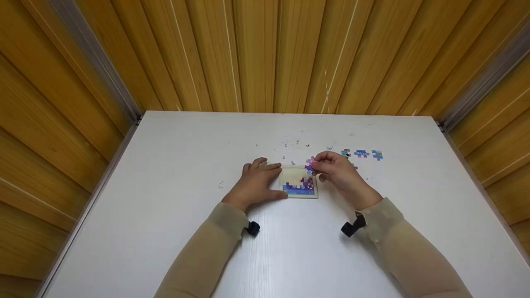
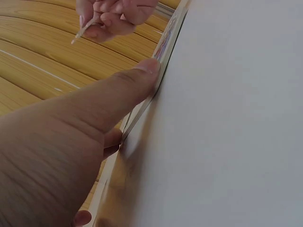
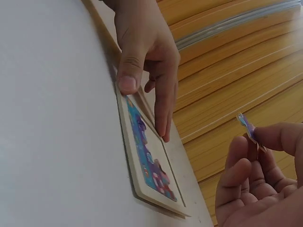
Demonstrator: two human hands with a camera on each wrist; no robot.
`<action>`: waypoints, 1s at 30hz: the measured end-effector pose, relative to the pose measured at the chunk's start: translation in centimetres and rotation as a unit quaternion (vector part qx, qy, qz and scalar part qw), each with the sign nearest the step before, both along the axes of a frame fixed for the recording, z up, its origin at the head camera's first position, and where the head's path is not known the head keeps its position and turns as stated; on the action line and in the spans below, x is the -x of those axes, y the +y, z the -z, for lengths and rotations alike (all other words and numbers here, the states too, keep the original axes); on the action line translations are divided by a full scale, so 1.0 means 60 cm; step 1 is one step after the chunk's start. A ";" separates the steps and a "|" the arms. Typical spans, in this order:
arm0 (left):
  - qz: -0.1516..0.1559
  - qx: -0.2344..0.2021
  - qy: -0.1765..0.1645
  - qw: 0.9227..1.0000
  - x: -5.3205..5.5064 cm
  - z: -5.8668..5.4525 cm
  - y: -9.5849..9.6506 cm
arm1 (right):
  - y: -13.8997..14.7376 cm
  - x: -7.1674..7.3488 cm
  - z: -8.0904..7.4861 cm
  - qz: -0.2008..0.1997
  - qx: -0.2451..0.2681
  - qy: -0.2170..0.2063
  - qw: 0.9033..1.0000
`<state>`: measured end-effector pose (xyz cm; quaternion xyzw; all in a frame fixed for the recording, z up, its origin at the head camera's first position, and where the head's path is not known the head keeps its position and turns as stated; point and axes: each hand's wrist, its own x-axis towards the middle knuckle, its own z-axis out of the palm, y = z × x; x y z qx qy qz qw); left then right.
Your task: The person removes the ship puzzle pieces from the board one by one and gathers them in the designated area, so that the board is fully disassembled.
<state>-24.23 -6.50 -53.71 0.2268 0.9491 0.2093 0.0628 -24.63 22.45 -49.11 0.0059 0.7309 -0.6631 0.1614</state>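
A shallow cream puzzle tray point(image 1: 293, 176) lies on the white table, with joined blue and purple jigsaw pieces point(image 1: 298, 189) along its near side and pink ones at the right. My left hand point(image 1: 256, 184) rests at the tray's left side, thumb on the near corner and a fairly straight forefinger at the far corner. Above the tray's far right corner, my right hand point(image 1: 341, 176) pinches a pink and purple jigsaw piece point(image 1: 309, 164) between thumb and fingers. In the right wrist view that piece point(image 3: 246, 126) is seen almost edge-on, clear of the tray.
Loose jigsaw pieces point(image 1: 361, 153) lie beyond my right hand, one partly hidden behind it. Small dark marks point(image 1: 297, 142) dot the table point(image 1: 186, 165) past the tray. Wood-patterned panels point(image 1: 256, 54) stand around the table's back and sides.
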 end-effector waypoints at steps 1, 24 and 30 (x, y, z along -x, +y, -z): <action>0.001 0.000 0.002 1.000 0.001 0.000 0.000 | 0.007 -0.001 -0.007 -0.002 0.003 0.004 1.000; -0.006 -0.005 0.000 1.000 0.000 0.000 -0.001 | 0.139 -0.042 -0.064 0.054 0.127 0.074 0.988; -0.009 -0.010 -0.009 1.000 0.001 0.003 -0.002 | 0.156 -0.027 -0.050 0.078 0.109 0.060 0.989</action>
